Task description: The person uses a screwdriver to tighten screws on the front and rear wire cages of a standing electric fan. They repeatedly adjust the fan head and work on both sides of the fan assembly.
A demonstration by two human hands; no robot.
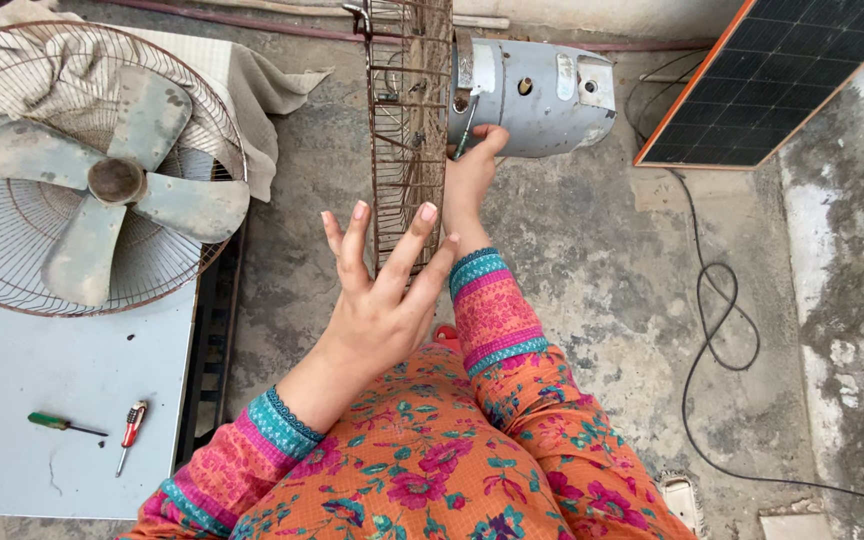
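Screwdriver (pixel 464 128) between right fingers (pixel 487 140).

Left hand (pixel 377 300) on rusty grille (pixel 410 130), right hand (pixel 470 175) at motor housing (pixel 537 95)

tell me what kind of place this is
Probably an outdoor yard or rooftop used for home repair: rough concrete floor, a solar panel propped against the wall, and a dismantled fan, its blades lying on a table.

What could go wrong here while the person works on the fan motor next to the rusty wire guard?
1. The left hand presses open against the rusty wire guard; the thin wires might scratch the fingers.
2. The right hand holds a screwdriver at the grey motor housing; a slip could push the tip toward the guard.
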